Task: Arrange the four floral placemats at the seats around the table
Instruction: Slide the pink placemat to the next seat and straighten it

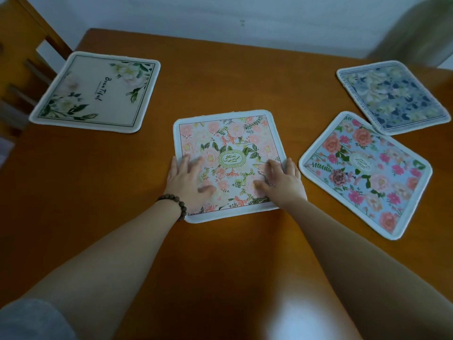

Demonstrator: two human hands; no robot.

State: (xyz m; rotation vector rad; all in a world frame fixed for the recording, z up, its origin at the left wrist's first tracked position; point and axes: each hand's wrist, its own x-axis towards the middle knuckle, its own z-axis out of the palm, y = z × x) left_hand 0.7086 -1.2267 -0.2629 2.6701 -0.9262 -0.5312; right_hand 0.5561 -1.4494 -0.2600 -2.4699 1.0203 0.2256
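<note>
Placemats, four in all, lie flat on the glossy orange-brown wooden table (232, 77). At frame centre is the pink-and-green floral placemat with a white border and an oval emblem (229, 153), the one under my hands. My left hand (187, 179), with a brown beaded bracelet (174, 204) at the wrist, rests palm down on its lower left part; my right hand (282, 180) rests likewise on its lower right. Both hands are spread flat with fingers extended, pressing and not pinching; nothing is gripped.

I judge the mat thin, light and pliant, with a soft stitched edge. On so polished a surface it should slide readily under flat palms; to lift it, I would take the near corners or opposite side edges, since a one-point hold would likely let it droop.

In the upper left lies the cream rectangular placemat with green leaves and script lettering (96, 92), beside a wooden chair (22, 45), well apart from mine. At right, the blue placemat with pink and coral roses (365, 175) sits askew, just beside mine. Its far corner appears to touch or slip under the navy-and-grey floral placemat (394, 96) in the upper right, though blur leaves this uncertain. That rose mat crowds any rightward slide.
</note>
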